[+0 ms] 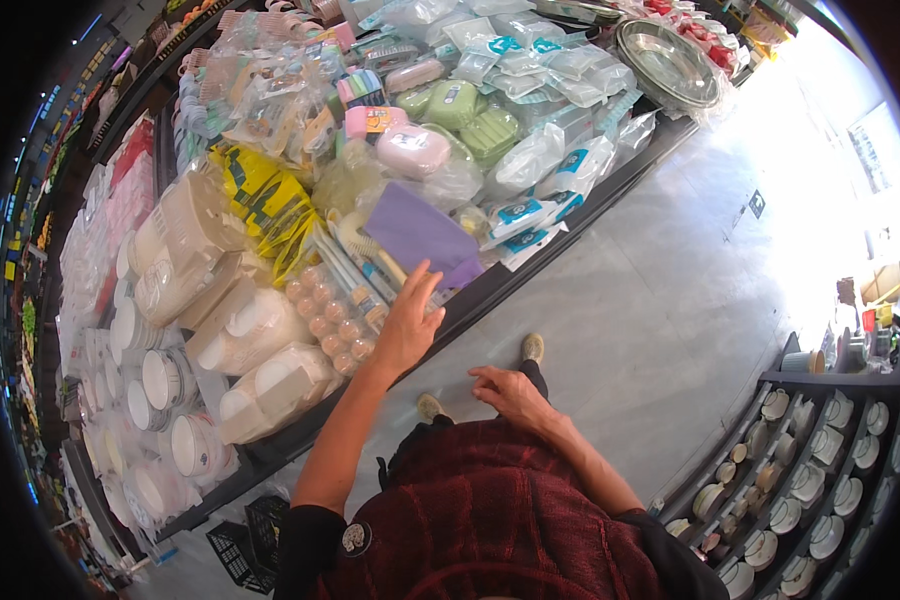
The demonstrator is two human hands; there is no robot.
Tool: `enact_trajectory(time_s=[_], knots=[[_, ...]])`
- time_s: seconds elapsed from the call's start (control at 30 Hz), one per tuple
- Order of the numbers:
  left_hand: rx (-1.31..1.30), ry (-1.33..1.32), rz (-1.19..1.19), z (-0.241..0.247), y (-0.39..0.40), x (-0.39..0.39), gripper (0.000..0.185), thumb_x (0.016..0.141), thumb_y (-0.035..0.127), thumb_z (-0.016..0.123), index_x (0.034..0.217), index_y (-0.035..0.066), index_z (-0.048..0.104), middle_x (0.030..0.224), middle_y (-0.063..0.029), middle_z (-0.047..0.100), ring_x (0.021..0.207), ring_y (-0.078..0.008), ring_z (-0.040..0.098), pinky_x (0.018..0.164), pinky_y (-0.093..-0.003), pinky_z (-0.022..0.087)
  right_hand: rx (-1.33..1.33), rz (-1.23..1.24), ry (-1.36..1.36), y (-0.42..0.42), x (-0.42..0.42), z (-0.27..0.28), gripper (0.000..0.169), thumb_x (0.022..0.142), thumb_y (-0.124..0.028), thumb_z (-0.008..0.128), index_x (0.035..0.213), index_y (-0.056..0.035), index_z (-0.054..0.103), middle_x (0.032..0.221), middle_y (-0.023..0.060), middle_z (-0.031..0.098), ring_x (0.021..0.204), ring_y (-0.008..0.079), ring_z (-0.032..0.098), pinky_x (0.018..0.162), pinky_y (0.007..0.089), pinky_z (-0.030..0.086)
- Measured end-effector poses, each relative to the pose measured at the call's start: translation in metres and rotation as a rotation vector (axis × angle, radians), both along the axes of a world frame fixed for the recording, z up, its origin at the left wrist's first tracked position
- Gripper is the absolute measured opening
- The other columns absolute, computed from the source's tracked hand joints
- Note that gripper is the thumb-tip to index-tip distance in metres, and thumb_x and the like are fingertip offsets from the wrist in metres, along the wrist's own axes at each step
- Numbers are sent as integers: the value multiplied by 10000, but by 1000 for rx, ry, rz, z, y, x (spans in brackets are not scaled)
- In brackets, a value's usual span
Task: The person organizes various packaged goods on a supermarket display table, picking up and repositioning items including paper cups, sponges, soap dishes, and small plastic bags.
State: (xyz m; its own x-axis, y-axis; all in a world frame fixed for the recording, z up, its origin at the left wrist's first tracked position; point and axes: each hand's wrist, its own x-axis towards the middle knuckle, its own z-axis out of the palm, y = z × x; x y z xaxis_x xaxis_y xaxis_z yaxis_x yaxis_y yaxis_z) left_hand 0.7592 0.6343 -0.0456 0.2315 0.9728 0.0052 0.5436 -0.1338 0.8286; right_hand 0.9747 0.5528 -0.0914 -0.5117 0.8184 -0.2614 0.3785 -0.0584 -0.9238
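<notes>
My left hand reaches over the front edge of a display table, fingers apart and holding nothing. Its fingertips are close to a folded purple cloth-like item and the pale handle of a brush, and I cannot tell whether they touch. Left of this hand sits a clear pack of round, egg-like orange items. Beside the pack lie several long, thin wrapped packages. My right hand hangs over the floor before my body, empty, with loosely bent fingers.
Wrapped bowls, a yellow plastic bag, green soap-box-like cases, blue-and-white packs and round metal trays crowd the table. Black crates stand on the floor below. Shelves of crockery rise at right.
</notes>
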Motion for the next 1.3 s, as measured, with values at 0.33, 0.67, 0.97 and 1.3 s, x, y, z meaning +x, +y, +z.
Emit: enact_trajectory(time_s=[0.33, 0.67, 0.97, 1.3], knots=[[183, 603, 263, -55, 84, 65, 790, 619, 1, 722, 1338, 128, 421, 1215, -152, 442, 1055, -339, 470, 913, -408, 406, -15, -348, -158, 106, 224, 11, 280, 880, -90, 525, 1138, 13, 554, 865, 141, 671, 795, 222, 658, 734, 312, 503], [547, 806, 500, 16, 45, 24, 456, 653, -92, 537, 1036, 118, 667, 849, -73, 539, 849, -258, 518, 702, -362, 419, 22, -187, 36, 228, 224, 52, 275, 910, -74, 512, 1169, 16, 539, 897, 115, 661, 828, 182, 642, 759, 288, 503], [253, 712, 618, -43, 4, -9, 387, 610, -63, 568, 957, 79, 667, 954, -70, 581, 908, -282, 520, 805, -392, 378, 300, 169, 192, 296, 77, 106, 281, 880, -63, 551, 1151, 11, 544, 989, 144, 643, 887, 231, 637, 750, 306, 505], [306, 96, 771, -37, 60, 37, 304, 743, -68, 508, 1009, 15, 630, 1018, -104, 613, 942, -291, 562, 836, -347, 436, 734, 236, -412, 383, -103, 27, 896, 684, -304, 720, 1391, -21, 249, 1422, 301, 226, 1308, 435, 271, 996, 490, 340]])
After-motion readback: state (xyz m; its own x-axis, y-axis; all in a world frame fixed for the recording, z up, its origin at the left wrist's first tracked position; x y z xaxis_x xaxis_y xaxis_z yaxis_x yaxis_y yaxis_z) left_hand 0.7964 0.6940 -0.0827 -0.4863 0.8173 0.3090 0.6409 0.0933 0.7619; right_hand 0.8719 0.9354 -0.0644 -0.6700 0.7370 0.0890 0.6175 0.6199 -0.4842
